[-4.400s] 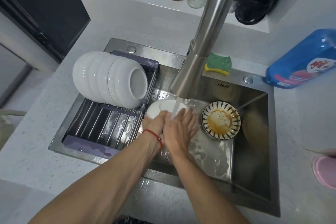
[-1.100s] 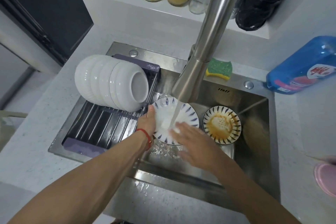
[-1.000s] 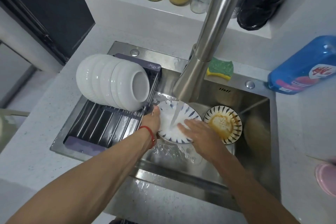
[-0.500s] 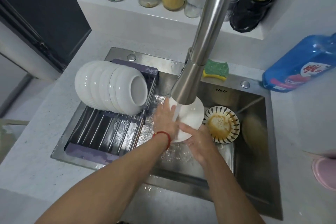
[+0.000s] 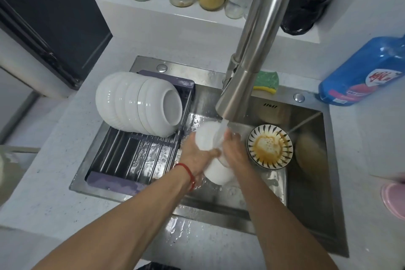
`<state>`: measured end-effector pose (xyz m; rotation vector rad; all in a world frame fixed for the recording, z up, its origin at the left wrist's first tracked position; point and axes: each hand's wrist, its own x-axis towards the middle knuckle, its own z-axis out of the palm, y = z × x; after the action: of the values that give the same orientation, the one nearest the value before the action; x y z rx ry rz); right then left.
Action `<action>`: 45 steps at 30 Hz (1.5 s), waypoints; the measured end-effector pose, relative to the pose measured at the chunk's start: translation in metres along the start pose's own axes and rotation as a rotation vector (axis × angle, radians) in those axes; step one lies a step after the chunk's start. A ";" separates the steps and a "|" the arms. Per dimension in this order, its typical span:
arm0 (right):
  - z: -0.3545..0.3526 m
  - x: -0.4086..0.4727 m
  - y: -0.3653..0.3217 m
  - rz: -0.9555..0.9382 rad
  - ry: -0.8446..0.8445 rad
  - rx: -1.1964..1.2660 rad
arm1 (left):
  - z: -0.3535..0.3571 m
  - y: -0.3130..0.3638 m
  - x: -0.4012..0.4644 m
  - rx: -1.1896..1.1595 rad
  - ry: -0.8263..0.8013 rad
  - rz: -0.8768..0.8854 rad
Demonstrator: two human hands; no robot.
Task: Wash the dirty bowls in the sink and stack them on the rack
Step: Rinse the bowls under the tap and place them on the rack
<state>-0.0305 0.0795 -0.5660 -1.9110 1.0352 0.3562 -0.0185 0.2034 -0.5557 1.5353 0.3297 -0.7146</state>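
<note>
Both hands in the sink (image 5: 306, 210), under the running stream from the steel faucet (image 5: 252, 57). White bowl (image 5: 215, 173) held between them, turned bottom-up and tilted, water striking its upper part. Left hand (image 5: 195, 155): grip closed round the bowl's left side, thumb across it; red string on the wrist. Right hand (image 5: 235, 151): fingers laid against the bowl's right side, apparently curled on it, though spray and blur hide the fingertips. Dirty patterned bowl (image 5: 270, 146) just right of the hands, upright on the sink floor near the back wall, brown residue and foam inside. Rack (image 5: 140, 155) across the sink's left end, wet; stack of white bowls (image 5: 138, 103) lying on its side at the rack's back end, nested, bases pointing right. Green-and-yellow sponge (image 5: 266, 82) on the sink's back rim behind the faucet. Blue detergent bottle (image 5: 361, 72) on the counter (image 5: 43, 199) at the sink's back right corner. Jars and cans along the ledge (image 5: 153, 6) at the back.
</note>
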 end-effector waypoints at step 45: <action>0.021 -0.066 0.021 0.100 -0.260 0.403 | -0.193 0.000 -0.066 -0.440 0.315 -0.090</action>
<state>-0.0837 0.1256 -0.5495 -1.4171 0.9476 0.4062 -0.0229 0.4051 -0.5240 1.2119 0.7454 -0.4291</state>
